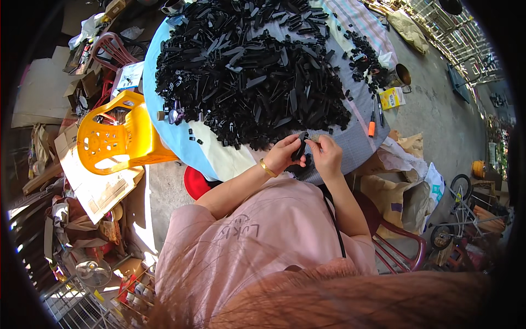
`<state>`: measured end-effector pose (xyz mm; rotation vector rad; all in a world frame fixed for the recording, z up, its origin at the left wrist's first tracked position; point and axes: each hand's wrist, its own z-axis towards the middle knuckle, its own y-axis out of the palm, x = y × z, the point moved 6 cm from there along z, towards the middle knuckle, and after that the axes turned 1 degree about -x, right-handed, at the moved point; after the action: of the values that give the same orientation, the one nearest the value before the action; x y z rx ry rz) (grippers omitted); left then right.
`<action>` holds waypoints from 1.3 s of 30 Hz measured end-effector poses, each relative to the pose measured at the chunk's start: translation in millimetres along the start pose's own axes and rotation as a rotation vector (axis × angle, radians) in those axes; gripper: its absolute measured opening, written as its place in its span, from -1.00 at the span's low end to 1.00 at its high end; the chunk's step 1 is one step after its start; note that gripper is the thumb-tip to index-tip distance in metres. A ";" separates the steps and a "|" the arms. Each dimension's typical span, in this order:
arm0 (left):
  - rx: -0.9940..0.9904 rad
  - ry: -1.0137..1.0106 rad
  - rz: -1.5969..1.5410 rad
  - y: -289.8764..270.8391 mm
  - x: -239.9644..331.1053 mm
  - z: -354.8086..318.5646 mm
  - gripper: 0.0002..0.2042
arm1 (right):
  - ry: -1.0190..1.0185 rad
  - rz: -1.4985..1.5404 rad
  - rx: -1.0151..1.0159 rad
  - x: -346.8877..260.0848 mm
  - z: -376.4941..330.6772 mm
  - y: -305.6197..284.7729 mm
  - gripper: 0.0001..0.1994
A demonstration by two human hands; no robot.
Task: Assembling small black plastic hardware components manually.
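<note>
My left hand [281, 156], with a gold bangle at the wrist, is closed around a slim black plastic piece [302, 143] at the near edge of the round table. Fingers of my right hand [326, 154] are pinched together at the upper end of that same piece. Whether a separate small part sits between them is too small to make out. Just beyond both hands spreads a large heap of black plastic pieces [246, 77], many long and flat, others short and clip-like.
A smaller pile of black parts [364, 60] lies at the table's right, near a metal cup [402, 74], a yellow packet [392, 98] and an orange-ended tool [372, 129]. A yellow plastic chair [118, 134] stands left. Paper sacks [394, 189] are at the right.
</note>
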<state>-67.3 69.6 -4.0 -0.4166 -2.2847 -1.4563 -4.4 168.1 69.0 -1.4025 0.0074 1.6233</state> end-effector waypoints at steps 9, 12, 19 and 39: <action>0.003 0.074 0.079 4.5 1.2 -3.7 -0.72 | -0.147 -0.128 0.061 -16.9 0.6 -4.0 -0.87; 0.062 0.112 0.124 1.3 0.7 -5.4 -0.70 | -0.196 -0.190 -0.009 -21.5 -0.5 -0.1 -0.88; 0.217 0.276 0.489 5.2 9.1 -11.7 -0.68 | -0.175 -0.268 -0.092 -19.3 -4.9 7.2 -0.90; 0.189 0.316 1.289 10.9 31.2 -14.3 -0.75 | -0.188 -0.334 -0.511 -3.6 -19.0 29.0 -0.88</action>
<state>-87.3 62.3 25.0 -1.1843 -1.3160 -0.5549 -8.9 139.6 49.4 -1.5161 -0.7590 1.5203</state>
